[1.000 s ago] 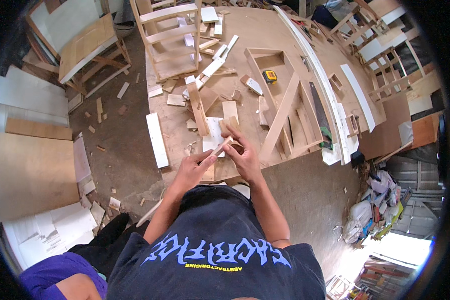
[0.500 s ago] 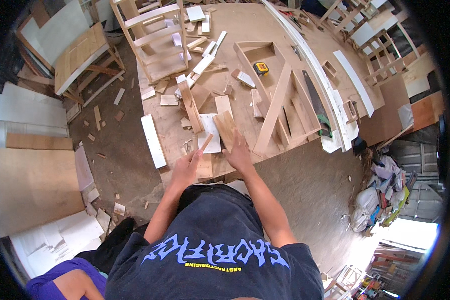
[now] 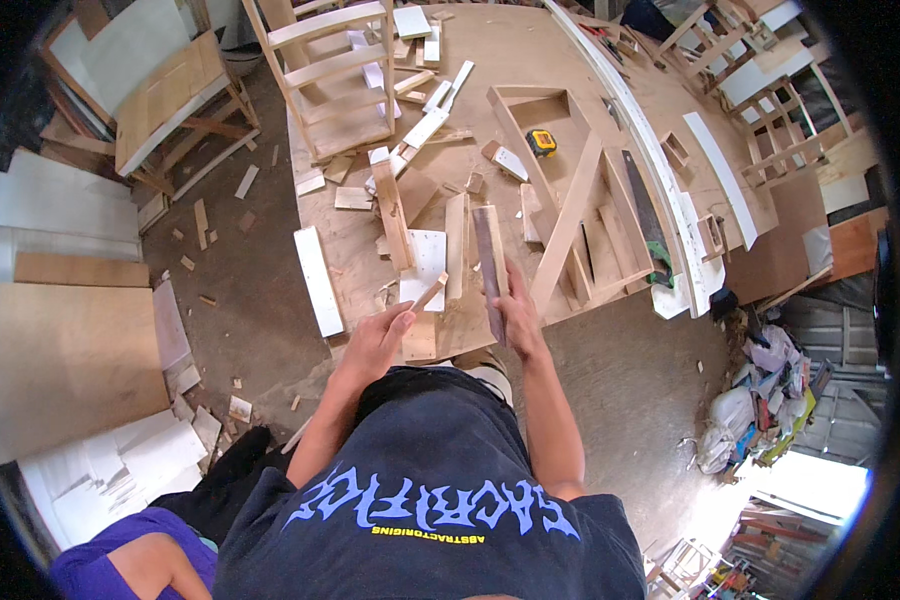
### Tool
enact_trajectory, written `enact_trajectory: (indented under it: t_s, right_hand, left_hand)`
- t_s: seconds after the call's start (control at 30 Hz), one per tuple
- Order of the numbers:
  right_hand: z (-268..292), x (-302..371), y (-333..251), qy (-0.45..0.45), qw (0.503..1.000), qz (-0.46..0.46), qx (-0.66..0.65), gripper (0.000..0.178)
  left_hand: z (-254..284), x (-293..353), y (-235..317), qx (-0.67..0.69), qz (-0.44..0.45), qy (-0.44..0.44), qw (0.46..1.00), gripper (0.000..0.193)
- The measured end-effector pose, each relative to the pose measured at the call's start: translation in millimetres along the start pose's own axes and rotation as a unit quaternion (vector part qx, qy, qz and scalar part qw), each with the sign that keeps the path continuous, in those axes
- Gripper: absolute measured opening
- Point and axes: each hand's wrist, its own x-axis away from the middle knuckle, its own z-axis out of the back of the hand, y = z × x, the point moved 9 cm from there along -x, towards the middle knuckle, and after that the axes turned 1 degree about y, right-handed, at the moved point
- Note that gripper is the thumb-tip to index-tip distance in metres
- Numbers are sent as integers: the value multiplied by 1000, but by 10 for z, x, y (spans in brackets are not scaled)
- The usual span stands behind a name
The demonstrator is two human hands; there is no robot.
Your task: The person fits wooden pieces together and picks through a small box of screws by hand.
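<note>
My left hand [image 3: 376, 345] is closed round a short, thin wooden stick [image 3: 431, 291], which points up and to the right over the table's near edge. In my right hand [image 3: 518, 318] is a wooden block [image 3: 491, 262], tipped on its edge so that a dark brown face and a pale edge show. The stick and the block are apart. Between them, a white board [image 3: 427, 258] lies on the table, with a narrow wooden piece [image 3: 457, 245] beside it. A longer wooden strip [image 3: 391, 215] lies at an angle just beyond my left hand.
A wooden frame [image 3: 567, 215] with a diagonal board lies to the right, a yellow and black tape measure [image 3: 541, 143] within it. A handsaw [image 3: 646, 215] with a green handle rests alongside. Wood offcuts and a ladder-like frame [image 3: 335, 75] occupy the far left. Another person's arm [image 3: 155, 570] shows at lower left.
My right hand has lifted the block off the table, moved it right and turned it up, so its dark face shows. My left hand still holds the stick, slightly farther right.
</note>
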Motion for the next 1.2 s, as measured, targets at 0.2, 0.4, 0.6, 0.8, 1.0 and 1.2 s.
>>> enact_trajectory:
  t_s: [0.2, 0.4, 0.6, 0.8, 1.0, 1.2]
  right_hand:
    - [-275, 471, -991, -108, 981, 113, 112, 75]
    - [-214, 182, -805, -118, 970, 97, 190, 62]
    - [-100, 128, -373, -69, 995, -15, 73, 62]
    - [-409, 274, -832, -116, 977, 97, 150, 73]
    - [-258, 38, -260, -101, 984, 7, 145, 61]
    - [-349, 303, -816, -74, 985, 142, 70, 62]
  left_hand:
    - [-80, -237, 137, 3, -58, -31, 998, 52]
    - [28, -209, 522, -3, -123, -56, 991, 49]
    - [185, -279, 455, -25, -103, -29, 994, 50]
    - [244, -312, 226, -10, -48, -47, 998, 55]
    - [255, -275, 421, 1, -52, -43, 998, 57]
    - [184, -323, 173, -20, -51, -46, 997, 57]
